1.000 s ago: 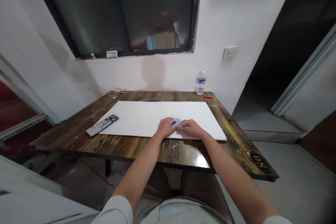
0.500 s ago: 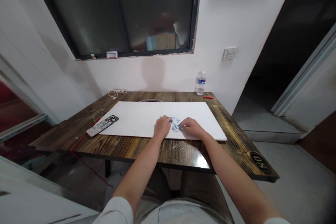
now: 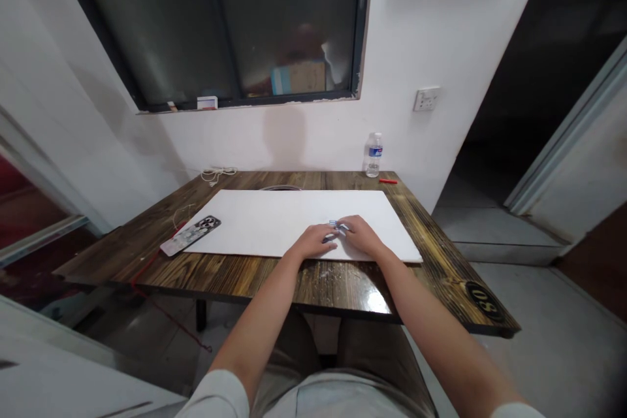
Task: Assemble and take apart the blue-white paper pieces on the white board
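A white board (image 3: 264, 222) lies flat on the dark wooden table (image 3: 235, 277). Small blue pieces (image 3: 333, 223) are on the board, partly covered by my hands. My left hand (image 3: 316, 240) rests over them with its fingers apart, reaching toward the right. Close beside it, my right hand (image 3: 357, 232) has its fingers bent together around something small and blue that I cannot make out. The fingertips of both hands nearly meet.
A patterned phone (image 3: 192, 236) lies across the board's left edge. Behind the board are a white cable (image 3: 218, 174), a plastic bottle (image 3: 375, 155) and a red pen-like object (image 3: 388, 181). A red cord (image 3: 147, 266) hangs off the table's left side.
My left hand has moved right and its fingers have spread, covering much of the blue pieces. My right hand has shifted slightly.
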The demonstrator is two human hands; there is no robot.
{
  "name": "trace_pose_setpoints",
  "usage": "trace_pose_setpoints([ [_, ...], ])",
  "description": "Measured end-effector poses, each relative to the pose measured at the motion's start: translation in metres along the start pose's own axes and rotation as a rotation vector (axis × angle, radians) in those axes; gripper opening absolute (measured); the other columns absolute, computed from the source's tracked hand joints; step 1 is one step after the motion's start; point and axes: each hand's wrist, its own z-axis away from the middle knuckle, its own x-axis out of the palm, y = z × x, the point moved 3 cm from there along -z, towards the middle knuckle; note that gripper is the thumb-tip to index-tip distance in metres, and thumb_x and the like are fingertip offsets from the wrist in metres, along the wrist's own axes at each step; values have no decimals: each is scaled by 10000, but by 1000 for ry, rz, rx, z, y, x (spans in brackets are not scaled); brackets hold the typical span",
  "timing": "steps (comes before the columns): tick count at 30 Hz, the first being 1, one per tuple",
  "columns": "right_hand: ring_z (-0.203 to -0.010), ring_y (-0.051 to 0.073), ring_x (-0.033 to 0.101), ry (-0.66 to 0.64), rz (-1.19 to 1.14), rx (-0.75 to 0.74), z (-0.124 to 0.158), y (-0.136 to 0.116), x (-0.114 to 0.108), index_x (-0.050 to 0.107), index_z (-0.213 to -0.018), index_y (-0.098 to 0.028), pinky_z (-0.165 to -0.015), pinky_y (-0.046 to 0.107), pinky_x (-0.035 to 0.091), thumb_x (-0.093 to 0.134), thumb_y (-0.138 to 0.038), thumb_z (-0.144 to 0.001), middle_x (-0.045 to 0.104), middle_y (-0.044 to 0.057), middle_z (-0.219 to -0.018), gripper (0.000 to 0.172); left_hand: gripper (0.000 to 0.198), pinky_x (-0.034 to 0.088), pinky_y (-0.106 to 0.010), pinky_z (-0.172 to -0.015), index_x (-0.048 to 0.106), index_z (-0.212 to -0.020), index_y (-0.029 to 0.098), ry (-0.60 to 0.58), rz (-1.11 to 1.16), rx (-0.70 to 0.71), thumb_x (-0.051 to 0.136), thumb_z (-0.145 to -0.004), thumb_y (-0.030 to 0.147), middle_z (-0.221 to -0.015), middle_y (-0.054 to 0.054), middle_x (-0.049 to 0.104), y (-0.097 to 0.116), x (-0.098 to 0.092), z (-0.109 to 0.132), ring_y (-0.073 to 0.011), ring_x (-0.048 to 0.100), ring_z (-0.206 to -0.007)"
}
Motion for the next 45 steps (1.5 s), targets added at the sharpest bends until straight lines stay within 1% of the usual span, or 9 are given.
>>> trace_pose_setpoints([
  [3, -1054, 224, 592, -85, 48, -52, 2, -2, 2, 719, -1073, -201, -963, 340, 414, 514, -27, -737, 715, 74, -1108, 431, 364, 391, -322, -1046, 628, -1228, 255, 32, 7, -34, 596, -869, 306, -1287, -26, 634, 0, -2, 0, -199, 555, -1199],
  [9, -984, 202, 636, -160, -117, -15, 4, -17, -3, 757, -997, -242, -899, 306, 466, 525, -69, -762, 740, 27, -1044, 373, 283, 413, -393, -987, 652, -1160, 234, 222, -210, -425, 570, -891, 269, -1263, -78, 623, -5, -17, 7, -251, 535, -1167],
  [13, -971, 188, 649, -90, -203, 63, 3, -16, -7, 759, -983, -245, -887, 304, 484, 490, -65, -741, 735, 18, -1060, 404, 266, 433, -376, -927, 672, -1116, 215, 259, -224, -587, 494, -919, 234, -1153, -88, 675, -8, -23, 12, -255, 568, -1093],
  [17, -884, 190, 657, 88, -129, 224, 5, -4, -16, 765, -805, -225, -852, 305, 489, 458, -77, -712, 753, 21, -889, 353, 337, 452, -344, -917, 656, -1174, 229, 183, -139, -474, 450, -944, 364, -1160, -74, 689, -6, -16, 7, -237, 601, -1081],
  [23, -805, 176, 668, -55, -280, 228, 4, -4, -7, 759, -747, -216, -792, 272, 497, 450, -123, -675, 751, -1, -800, 331, 513, 354, -404, -1090, 558, -1320, 218, -2, -50, -46, 584, -869, 461, -1364, -78, 576, 10, -1, -1, -281, 451, -1327],
  [28, -796, 183, 662, 74, -314, 236, 3, -3, -10, 759, -763, -206, -812, 300, 500, 428, -138, -693, 746, 12, -799, 345, 329, 341, -393, -1101, 678, -1150, 257, -22, -56, 90, 552, -902, 432, -1299, -37, 628, 17, -3, 0, -251, 437, -1345],
  [33, -1021, 244, 627, -99, -176, 19, 4, -8, -14, 767, -958, -239, -944, 368, 451, 622, -245, -757, 740, 37, -1046, 248, 244, 400, -388, -1014, 738, -980, 266, 80, -178, -116, 521, -912, 354, -1138, -34, 708, 12, -9, 1, -241, 568, -1187],
  [37, -1139, 254, 563, -182, -6, -98, 7, -13, -12, 746, -1040, -307, -1005, 397, 407, 680, -395, -798, 699, 13, -1181, 266, 290, 437, -357, -943, 715, -1038, 227, 208, -209, -341, 470, -925, 334, -1080, -64, 717, 3, -15, 5, -222, 620, -1046],
  [45, -1159, 241, 555, -124, 83, -86, 5, -11, -12, 743, -1052, -300, -1030, 409, 396, 578, -371, -886, 687, 13, -1206, 244, 296, 428, -386, -965, 716, -1032, 265, 97, -190, -288, 470, -916, 379, -1144, -52, 696, 5, -9, 3, -239, 584, -1124],
])
